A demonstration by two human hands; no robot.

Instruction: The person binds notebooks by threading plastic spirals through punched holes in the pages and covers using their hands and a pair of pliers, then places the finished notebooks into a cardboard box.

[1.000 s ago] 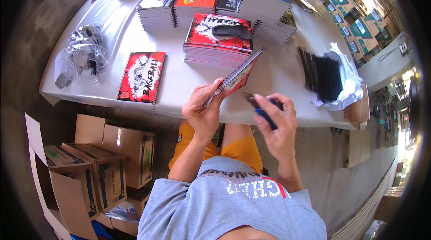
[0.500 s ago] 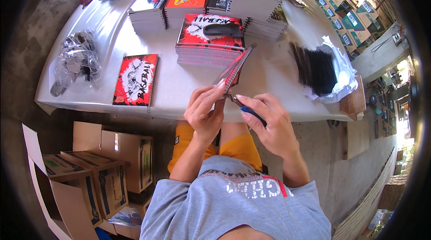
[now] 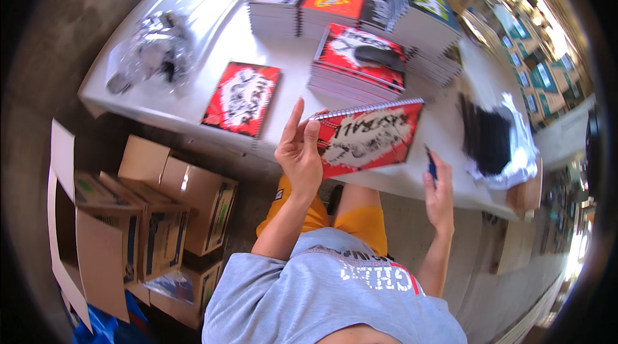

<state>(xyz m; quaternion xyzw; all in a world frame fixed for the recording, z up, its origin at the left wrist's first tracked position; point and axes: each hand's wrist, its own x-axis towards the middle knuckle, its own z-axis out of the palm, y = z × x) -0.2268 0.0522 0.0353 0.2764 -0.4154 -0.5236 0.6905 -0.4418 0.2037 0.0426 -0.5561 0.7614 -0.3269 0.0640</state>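
Between the thumb and fingers of my left hand [image 3: 300,157], a red, white and black spiral notebook [image 3: 370,135] is held by its corner. It tilts above the table's front edge, its wire spine along the top. My right hand [image 3: 439,202] is closed around blue-handled pliers [image 3: 431,164], pointing up, to the right of the notebook and apart from it. A matching notebook [image 3: 242,101] lies flat on the table to the left. Behind the held one stands a stack of the same notebooks [image 3: 357,83], with a dark, flat, rounded object [image 3: 380,56] on top.
More notebook stacks [image 3: 331,12] stand at the back of the white-covered table [image 3: 187,112]. Crumpled clear plastic [image 3: 154,51] lies at left. Black, thin strands [image 3: 487,141] rest on white wrapping at right. Cardboard boxes [image 3: 161,228] sit below left; more boxes stand far right.
The pliers have come away from the notebook's spine as my right hand moved right and down. My left hand has turned the notebook so its cover shows. The whole view has shifted.
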